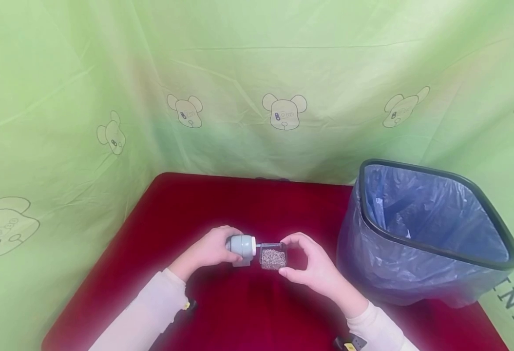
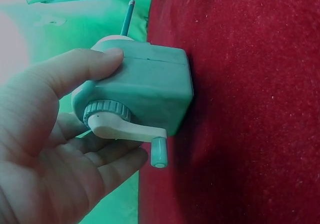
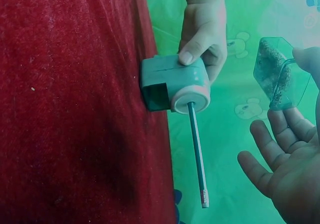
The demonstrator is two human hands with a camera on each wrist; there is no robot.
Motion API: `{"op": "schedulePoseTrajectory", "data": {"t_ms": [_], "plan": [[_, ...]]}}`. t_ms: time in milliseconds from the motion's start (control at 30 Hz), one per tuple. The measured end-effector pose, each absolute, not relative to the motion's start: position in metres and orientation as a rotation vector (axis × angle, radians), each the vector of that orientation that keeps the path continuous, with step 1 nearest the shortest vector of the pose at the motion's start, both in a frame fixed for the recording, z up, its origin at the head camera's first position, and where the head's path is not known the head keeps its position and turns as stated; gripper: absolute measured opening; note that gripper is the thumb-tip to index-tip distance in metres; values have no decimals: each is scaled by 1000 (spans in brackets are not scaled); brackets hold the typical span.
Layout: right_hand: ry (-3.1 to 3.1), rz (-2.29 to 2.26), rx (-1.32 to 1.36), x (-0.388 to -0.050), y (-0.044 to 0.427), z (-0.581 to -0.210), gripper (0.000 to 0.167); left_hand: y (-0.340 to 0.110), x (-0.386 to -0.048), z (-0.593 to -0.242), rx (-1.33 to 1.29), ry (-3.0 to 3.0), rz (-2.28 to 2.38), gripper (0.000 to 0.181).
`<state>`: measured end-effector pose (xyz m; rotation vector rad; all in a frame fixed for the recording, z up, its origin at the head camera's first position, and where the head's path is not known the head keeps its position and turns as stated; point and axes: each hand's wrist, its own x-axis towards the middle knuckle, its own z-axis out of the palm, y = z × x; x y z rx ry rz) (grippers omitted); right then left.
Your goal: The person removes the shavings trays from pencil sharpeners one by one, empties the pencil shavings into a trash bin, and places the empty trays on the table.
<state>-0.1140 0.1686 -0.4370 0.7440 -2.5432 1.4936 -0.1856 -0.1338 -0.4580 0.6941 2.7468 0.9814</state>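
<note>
My left hand (image 1: 213, 246) grips a crank pencil sharpener (image 2: 145, 76), its thumb lying across the top of the body. The white crank (image 2: 127, 129) with its small knob shows on the near face in the left wrist view. From the round white opening on the other face sticks a pencil (image 3: 197, 149), eraser end outward. An open square slot (image 3: 157, 96) shows in the sharpener's body in the right wrist view. My right hand (image 1: 314, 265) pinches a clear shavings drawer (image 1: 273, 257) by its edges; pencil shavings lie in it. Drawer and sharpener are apart.
To the right stands a large bin (image 1: 414, 253) with a black rim and a translucent bag lining. A red cloth (image 1: 195, 204) covers the table. Green curtains (image 1: 239, 73) printed with bear heads hang behind and at the sides.
</note>
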Motion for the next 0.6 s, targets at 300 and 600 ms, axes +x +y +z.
{"op": "schedulePoseTrajectory", "data": {"t_ms": [300,600], "plan": [[-2544,1476,745,-113,169,-437,57,-134,-185,-455,694,2694,1004,59],[-2543,1448,774,-114,166,-437,57,-133,-185,-456,682,2702,982,59]]}}
